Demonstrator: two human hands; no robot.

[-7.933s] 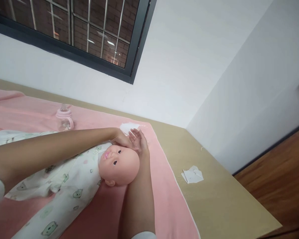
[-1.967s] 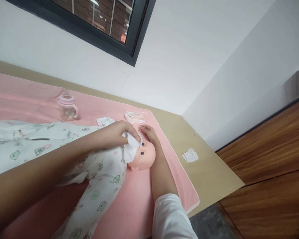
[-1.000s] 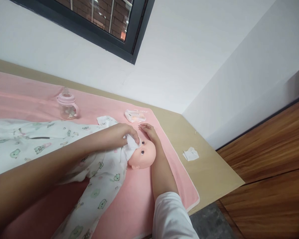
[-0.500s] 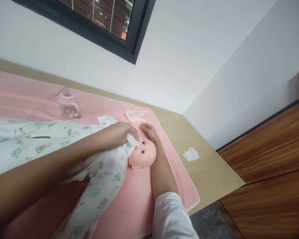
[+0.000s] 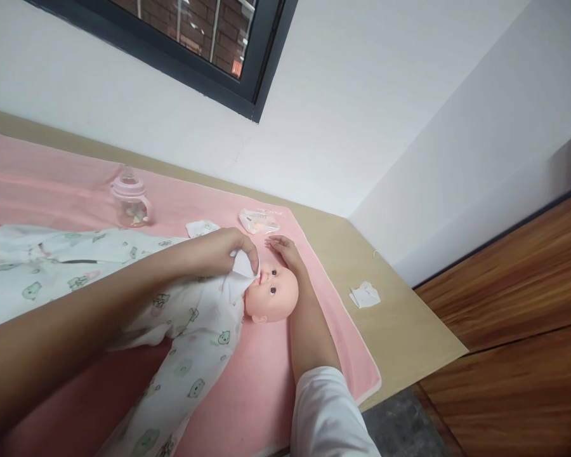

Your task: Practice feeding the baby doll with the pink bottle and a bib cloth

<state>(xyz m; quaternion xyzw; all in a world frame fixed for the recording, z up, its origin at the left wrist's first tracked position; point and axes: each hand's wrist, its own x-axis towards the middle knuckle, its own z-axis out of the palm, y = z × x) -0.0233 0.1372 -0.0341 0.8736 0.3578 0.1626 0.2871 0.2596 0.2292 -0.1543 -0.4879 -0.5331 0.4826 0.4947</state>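
A baby doll (image 5: 276, 303) lies on its back on a pink mat (image 5: 261, 368), dressed in a white printed suit (image 5: 185, 368). My left hand (image 5: 223, 251) reaches across its chest, fingers pinched on a white tissue (image 5: 245, 264). The tissue is at the doll's chin, just below the mouth. Around the top of the doll's head curves my right arm. My right hand (image 5: 284, 249) rests on the mat beyond the head, its fingers stretched out and holding nothing.
Behind the doll stand a pink-lidded baby bottle (image 5: 131, 200) and a small clear plastic packet (image 5: 259, 221). A crumpled white tissue (image 5: 365, 294) lies on the wooden tabletop (image 5: 409, 336) at the right. A wall with a dark window frame (image 5: 247, 95) rises behind.
My left hand has drawn the tissue slightly left, away from the doll's mouth toward the chin, uncovering more of the mouth. My right hand has stayed in place.
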